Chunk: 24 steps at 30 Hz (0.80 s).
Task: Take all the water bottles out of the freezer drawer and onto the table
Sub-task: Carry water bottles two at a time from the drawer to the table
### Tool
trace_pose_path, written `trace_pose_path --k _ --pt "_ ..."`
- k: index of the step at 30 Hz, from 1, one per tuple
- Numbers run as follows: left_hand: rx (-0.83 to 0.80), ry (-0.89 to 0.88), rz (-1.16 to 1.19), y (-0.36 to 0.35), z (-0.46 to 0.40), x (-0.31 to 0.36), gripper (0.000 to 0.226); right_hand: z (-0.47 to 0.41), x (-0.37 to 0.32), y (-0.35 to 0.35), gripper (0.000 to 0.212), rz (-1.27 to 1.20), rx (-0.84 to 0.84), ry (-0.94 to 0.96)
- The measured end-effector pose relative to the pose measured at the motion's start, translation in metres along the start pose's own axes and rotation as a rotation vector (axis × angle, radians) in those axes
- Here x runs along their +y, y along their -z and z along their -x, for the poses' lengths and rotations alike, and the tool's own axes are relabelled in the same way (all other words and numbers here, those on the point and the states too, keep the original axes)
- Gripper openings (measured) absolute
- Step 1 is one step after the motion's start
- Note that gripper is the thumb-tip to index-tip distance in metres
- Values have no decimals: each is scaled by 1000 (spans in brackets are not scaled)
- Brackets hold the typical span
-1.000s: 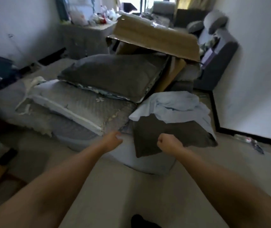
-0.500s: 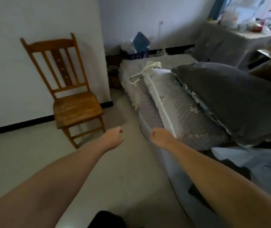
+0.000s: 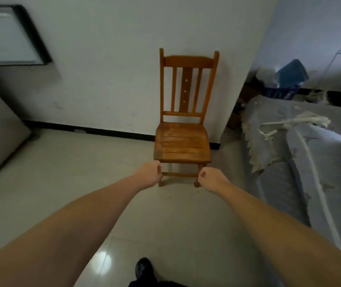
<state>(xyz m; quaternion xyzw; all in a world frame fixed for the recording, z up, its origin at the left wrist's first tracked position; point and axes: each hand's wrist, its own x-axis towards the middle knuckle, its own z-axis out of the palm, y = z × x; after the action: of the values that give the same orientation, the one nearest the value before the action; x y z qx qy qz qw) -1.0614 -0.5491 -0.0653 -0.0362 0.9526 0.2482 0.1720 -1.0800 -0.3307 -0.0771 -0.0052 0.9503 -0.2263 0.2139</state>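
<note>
Pale tiled floor (image 3: pixel 57 183); wooden chair (image 3: pixel 183 139) ahead; left hand (image 3: pixel 148 176), right hand (image 3: pixel 212 181) fisted, holding nothing.

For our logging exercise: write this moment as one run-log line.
left hand: fist, empty | right hand: fist, empty | ahead: wooden chair against wall | bottles, freezer drawer: not in view

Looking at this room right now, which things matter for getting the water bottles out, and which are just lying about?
For the job: left hand and right hand, both fisted and holding nothing. No bottles, freezer drawer or table in view.

Just lying about: wooden chair, grey bedding, white cord, blue bag.
</note>
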Motion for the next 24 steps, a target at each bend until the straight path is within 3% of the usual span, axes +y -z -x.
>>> trace_pose_path --k 4,10,24 --pt "69 98 8 65 -39 -52 38 -58 -71 -11 19 -2 -45 78" --pt "125 270 70 111 -85 -119 37 -123 -142 -25 22 55 -120 208" --pt "339 553 338 195 -218 -181 34 -352 -287 41 21 275 -170 532"
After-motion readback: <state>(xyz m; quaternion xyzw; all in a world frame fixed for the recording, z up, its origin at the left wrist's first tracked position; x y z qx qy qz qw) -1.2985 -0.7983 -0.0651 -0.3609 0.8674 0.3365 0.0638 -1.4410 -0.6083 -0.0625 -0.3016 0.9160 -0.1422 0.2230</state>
